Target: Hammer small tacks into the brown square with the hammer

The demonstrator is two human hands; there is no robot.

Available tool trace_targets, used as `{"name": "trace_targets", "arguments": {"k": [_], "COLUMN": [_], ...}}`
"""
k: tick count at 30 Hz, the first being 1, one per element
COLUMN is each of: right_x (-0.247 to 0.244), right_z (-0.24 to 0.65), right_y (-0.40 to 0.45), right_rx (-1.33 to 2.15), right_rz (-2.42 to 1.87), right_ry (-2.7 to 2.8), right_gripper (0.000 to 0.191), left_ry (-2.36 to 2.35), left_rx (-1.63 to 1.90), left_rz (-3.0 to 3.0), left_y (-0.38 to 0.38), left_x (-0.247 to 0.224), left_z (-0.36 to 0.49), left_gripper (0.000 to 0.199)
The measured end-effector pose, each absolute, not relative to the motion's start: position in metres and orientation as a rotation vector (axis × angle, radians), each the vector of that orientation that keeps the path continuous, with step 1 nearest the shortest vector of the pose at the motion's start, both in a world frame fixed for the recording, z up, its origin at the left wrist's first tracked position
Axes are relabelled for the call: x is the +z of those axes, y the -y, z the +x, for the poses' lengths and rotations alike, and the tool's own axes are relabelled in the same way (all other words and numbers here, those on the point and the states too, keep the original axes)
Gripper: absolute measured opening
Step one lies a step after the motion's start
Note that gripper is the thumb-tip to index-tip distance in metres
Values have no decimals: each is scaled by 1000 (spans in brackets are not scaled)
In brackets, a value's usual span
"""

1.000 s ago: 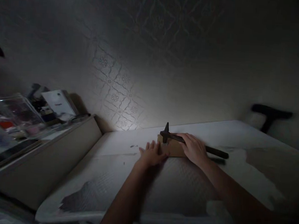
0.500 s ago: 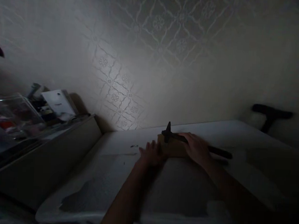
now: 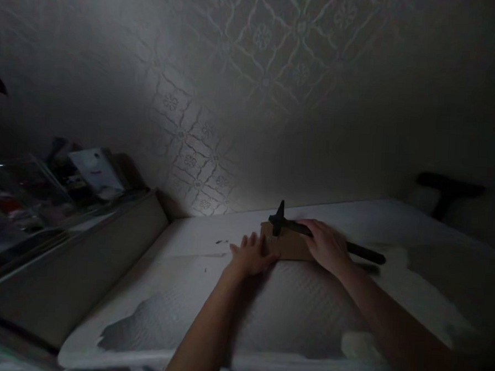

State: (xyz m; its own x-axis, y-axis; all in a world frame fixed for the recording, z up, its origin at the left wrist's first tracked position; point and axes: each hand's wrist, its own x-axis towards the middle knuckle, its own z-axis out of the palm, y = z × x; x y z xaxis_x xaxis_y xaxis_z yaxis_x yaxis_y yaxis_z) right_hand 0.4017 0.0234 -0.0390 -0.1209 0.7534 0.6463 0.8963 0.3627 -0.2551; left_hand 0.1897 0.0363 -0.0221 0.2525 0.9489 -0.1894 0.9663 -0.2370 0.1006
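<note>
A dark hammer (image 3: 366, 252) is held partway along its handle by my right hand (image 3: 329, 246), whose fingers are wrapped around it. Its head is above the left part of a piece of brown cardboard (image 3: 292, 247); whether the two touch I cannot tell. At the cardboard's left end, my left hand (image 3: 250, 256) lies with its fingers spread and its thumb along the near edge. The right hand hides the cardboard's right end.
The cardboard lies on a worn white tabletop (image 3: 195, 232) with peeled grey patches, against a patterned wall (image 3: 275, 126). On the left, a raised shelf (image 3: 116, 234) carries a white box (image 3: 94, 169) and a clear container (image 3: 32, 185). A dark T-shaped object (image 3: 449, 188) stands at the right.
The hammer head has shifted very slightly to the right. My left hand keeps its place. Light on the wall has dimmed, while the hands and cardboard look brighter.
</note>
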Motion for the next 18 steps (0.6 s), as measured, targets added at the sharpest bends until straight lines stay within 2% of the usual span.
{"name": "trace_targets", "arguments": {"k": [15,18], "right_x": [-39,-38], "right_z": [405,409], "right_y": [-26,-26], "right_rx": [-225,-238], "right_rz": [-1507,-1590], "right_ry": [1889,1854], "right_gripper": [30,29], "left_ry": [-1788,-1807], "left_rx": [-60,13], "left_rz": [2344,2353], "left_y": [-35,-34], "left_x": [-22,-21], "left_z": [189,189], "left_gripper": [90,84]}}
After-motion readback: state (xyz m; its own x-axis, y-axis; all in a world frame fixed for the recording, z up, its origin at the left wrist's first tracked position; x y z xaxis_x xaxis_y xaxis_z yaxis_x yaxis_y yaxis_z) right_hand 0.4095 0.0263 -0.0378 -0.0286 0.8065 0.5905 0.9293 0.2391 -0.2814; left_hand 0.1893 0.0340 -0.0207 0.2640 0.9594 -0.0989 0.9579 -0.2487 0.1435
